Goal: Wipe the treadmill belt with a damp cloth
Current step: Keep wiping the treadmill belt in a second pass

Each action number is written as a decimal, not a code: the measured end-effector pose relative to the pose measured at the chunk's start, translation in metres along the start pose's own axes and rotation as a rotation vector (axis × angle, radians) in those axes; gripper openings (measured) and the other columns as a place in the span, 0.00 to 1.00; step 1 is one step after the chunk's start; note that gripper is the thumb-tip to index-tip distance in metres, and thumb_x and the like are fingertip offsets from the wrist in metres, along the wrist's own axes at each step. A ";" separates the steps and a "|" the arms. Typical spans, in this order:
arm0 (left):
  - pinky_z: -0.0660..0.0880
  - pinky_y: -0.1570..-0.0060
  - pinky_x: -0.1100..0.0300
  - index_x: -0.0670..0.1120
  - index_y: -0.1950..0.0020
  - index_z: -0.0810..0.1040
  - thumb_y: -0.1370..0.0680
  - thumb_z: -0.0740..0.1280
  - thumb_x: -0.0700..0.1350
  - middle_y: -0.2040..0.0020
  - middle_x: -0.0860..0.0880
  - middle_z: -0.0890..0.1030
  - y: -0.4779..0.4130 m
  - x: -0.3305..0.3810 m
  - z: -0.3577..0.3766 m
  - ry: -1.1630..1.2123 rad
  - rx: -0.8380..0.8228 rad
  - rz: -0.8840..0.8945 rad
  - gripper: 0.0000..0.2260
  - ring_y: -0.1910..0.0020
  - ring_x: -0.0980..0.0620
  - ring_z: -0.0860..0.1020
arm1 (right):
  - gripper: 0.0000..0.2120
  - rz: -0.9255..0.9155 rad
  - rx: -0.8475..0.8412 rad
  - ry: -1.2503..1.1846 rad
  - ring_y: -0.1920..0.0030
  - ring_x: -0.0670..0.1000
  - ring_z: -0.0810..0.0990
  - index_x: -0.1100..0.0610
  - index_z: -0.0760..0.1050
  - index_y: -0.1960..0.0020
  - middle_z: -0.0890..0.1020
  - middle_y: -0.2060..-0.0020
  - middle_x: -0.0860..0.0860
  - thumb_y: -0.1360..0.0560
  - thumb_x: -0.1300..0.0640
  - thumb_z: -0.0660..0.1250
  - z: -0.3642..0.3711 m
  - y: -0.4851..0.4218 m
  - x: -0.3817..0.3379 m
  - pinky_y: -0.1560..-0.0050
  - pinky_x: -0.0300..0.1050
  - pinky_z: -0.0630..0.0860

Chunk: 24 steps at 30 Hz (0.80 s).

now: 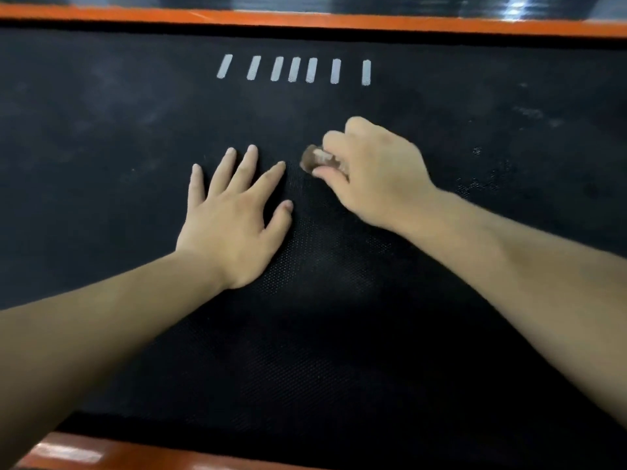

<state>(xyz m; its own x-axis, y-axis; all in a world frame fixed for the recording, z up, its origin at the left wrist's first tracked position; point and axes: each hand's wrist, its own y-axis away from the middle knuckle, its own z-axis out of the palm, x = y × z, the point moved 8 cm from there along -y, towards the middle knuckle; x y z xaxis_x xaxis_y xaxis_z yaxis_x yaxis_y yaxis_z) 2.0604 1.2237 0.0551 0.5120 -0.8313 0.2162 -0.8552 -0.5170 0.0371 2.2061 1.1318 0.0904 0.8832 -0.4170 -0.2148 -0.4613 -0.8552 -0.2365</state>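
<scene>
Head view, looking down across the treadmill belt (pixel 101 171), a black textured surface bounded by an orange side rail (pixel 305 21) at the far edge and a second orange rail (pixel 101 452) at the near edge. The left hand (pixel 234 222) lies palm down on the belt, fingers straight and spread, holding nothing. The right hand (pixel 376 178) is curled round a small wadded cloth (pixel 317 160), brownish and slightly blurred, of which only a bunched end shows past the thumb and forefinger. The wad meets the belt just beside the tip of the left forefinger, near the belt's middle. A row of pale dashes (pixel 294 70) is printed on the belt beyond both hands. Greyish smears (pixel 529 113) show on the belt to the right, with fainter ones to the left, so much of the surface appears unwiped. Risks, as judged: the cloth is bunched so small that each stroke would cover only a narrow strip, and patches may be missed between strokes; the belt may creep under the push of the wipe if the flat left hand bears too lightly; the right hand's knuckles or fingertips may scrape the rough weave, since little cloth lies beneath them; a soiled wad may spread grime rather than lift it. Whether the cloth is damp cannot be told
</scene>
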 end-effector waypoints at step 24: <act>0.42 0.21 0.41 0.59 0.18 0.52 0.20 0.42 0.68 0.16 0.43 0.49 -0.032 0.025 0.006 -0.039 0.070 0.028 0.32 0.18 0.43 0.43 | 0.12 0.451 0.213 0.056 0.51 0.57 0.79 0.52 0.77 0.50 0.80 0.53 0.52 0.23 0.44 0.66 -0.015 -0.099 0.119 0.56 0.49 0.72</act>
<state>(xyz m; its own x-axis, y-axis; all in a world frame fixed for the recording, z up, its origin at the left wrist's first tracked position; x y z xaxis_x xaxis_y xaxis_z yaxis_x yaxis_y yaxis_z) 2.1010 1.2185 0.0531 0.4922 -0.8521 0.1782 -0.8620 -0.5056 -0.0366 2.3581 1.1620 0.1026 0.5926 -0.7515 -0.2900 -0.7999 -0.5069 -0.3212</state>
